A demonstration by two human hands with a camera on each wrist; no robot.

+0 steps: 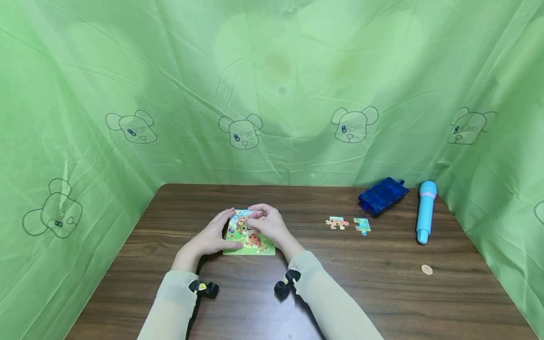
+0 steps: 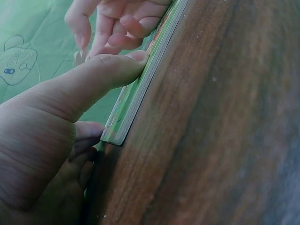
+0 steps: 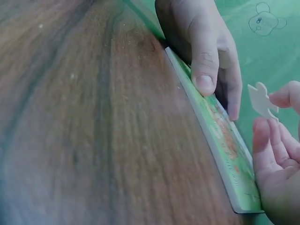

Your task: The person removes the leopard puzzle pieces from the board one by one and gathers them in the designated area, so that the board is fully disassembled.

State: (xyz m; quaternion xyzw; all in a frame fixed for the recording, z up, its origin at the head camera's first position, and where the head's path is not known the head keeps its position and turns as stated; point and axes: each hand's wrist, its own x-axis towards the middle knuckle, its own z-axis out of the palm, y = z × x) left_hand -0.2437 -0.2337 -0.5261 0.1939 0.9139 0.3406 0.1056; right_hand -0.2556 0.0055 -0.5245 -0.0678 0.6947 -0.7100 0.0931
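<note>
A jigsaw puzzle board [image 1: 267,249] with a spotted cartoon animal on green lies on the table. My left hand [image 1: 211,237] spans its left side, thumb flat on the near part of the picture, fingers stretched along the far left. In the left wrist view the thumb [image 2: 108,75] presses on the board's rim [image 2: 136,101]. Above the picture, my right hand [image 1: 270,226] pinches a puzzle piece [image 3: 260,99] between thumb and fingertips. The piece is held up on edge, its pale blank side showing in the right wrist view; the head view mostly hides it.
Two loose puzzle pieces, one orange-spotted [image 1: 337,223] and one blue-green [image 1: 362,225], lie right of the board. Farther right are a dark blue translucent case [image 1: 383,196], a light blue toy microphone [image 1: 425,212] and a pale oval disc [image 1: 427,269]. Green cloth [image 1: 289,94] walls the table.
</note>
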